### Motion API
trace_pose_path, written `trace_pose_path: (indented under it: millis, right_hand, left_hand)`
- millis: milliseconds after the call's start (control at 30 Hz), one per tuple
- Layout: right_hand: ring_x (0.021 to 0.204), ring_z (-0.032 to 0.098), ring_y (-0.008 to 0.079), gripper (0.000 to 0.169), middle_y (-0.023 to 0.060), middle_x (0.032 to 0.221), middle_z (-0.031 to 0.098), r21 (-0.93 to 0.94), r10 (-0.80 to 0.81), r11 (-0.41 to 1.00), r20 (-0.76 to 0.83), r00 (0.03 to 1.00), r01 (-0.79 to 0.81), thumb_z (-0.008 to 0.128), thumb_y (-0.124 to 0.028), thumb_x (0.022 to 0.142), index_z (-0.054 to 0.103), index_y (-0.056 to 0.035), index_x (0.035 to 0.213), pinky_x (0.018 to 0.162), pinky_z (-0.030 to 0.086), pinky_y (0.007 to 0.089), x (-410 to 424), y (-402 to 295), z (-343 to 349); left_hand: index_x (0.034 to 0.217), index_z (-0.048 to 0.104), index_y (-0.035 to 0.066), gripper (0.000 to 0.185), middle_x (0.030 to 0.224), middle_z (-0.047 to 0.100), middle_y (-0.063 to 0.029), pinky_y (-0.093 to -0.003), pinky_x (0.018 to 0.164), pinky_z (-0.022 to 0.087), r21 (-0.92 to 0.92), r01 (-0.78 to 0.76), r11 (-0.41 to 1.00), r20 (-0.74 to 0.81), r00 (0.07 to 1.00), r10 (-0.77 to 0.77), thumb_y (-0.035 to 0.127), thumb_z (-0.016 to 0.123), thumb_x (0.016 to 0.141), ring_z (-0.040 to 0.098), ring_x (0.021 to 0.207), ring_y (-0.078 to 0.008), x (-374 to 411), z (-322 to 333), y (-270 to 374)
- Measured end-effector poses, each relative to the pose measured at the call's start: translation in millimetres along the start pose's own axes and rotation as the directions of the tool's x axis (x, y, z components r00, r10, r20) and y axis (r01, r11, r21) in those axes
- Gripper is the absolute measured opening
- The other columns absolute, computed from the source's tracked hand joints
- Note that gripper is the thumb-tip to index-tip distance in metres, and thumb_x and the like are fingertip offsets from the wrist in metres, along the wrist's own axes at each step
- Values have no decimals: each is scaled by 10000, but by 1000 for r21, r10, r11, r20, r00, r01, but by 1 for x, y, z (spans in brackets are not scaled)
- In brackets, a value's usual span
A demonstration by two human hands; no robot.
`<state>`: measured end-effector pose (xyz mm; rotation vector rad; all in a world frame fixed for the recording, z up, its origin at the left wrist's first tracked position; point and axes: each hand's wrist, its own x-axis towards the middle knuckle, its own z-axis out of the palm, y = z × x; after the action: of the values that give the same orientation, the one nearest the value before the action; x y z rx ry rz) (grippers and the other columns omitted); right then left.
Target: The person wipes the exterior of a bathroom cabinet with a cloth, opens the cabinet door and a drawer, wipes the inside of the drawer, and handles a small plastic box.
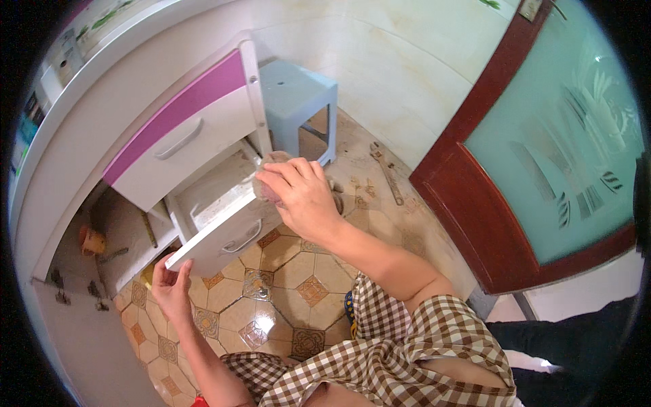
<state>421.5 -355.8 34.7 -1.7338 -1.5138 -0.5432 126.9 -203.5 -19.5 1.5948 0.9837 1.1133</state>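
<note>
A white drawer (224, 224) stands pulled out of the cabinet, its inside streaked with dirt. My left hand (172, 282) grips the near left corner of the drawer front between thumb and fingers. At the far right end of that front, my right hand (305, 196) holds a bunched greyish-brown cloth (268, 178) against the top edge. The curved drawer handle (243, 238) faces the floor side. Above is a shut drawer with a white front (203, 135) and a purple band (183, 109). Part of the open drawer's right end is hidden behind my right hand.
A light blue plastic stool (300, 91) stands beside the cabinet by the wall. An adjustable wrench (387, 173) lies on the floor near a door (554, 152) with frosted glass. An open cabinet compartment (117, 244) at left holds an orange roll (92, 240). Dark-clothed legs (564, 336) show at right.
</note>
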Motion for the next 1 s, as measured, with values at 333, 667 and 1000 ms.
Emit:
trace_pose_path:
  millis: [333, 667, 1000]
  right_hand:
    - [1162, 554, 263, 554, 33, 1259, 641, -174, 179, 968, -37, 983, -182, 744, 13, 724, 655, -134, 1250, 985, 405, 405, -7, 53, -16]
    - [1197, 553, 304, 770, 81, 1393, 593, 187, 149, 979, -397, 906, -80, 799, 62, 632, 524, -69, 1339, 1018, 389, 432, 16, 27, -50]
    - [1173, 553, 330, 627, 107, 1309, 632, 88, 64, 994, 54, 996, -69, 797, 1, 648, 595, -47, 1240, 1022, 428, 431, 3, 8, -16]
  left_hand:
    - [1139, 671, 29, 281, 815, 646, 31, -190, 552, 363, 31, 34, 999, -3, 999, -34, 61, 791, 887, 512, 656, -26, 4, 4, -2]
    - [1241, 658, 18, 344, 932, 659, 12, -205, 777, 473, -23, -9, 1000, 8, 1000, 9, 102, 763, 924, 611, 865, -63, -3, 2, 2]
    - [1219, 700, -14, 295, 1031, 718, -32, -248, 854, 509, -63, -20, 998, -51, 999, 16, 93, 733, 946, 648, 937, -94, -11, 0, 0]
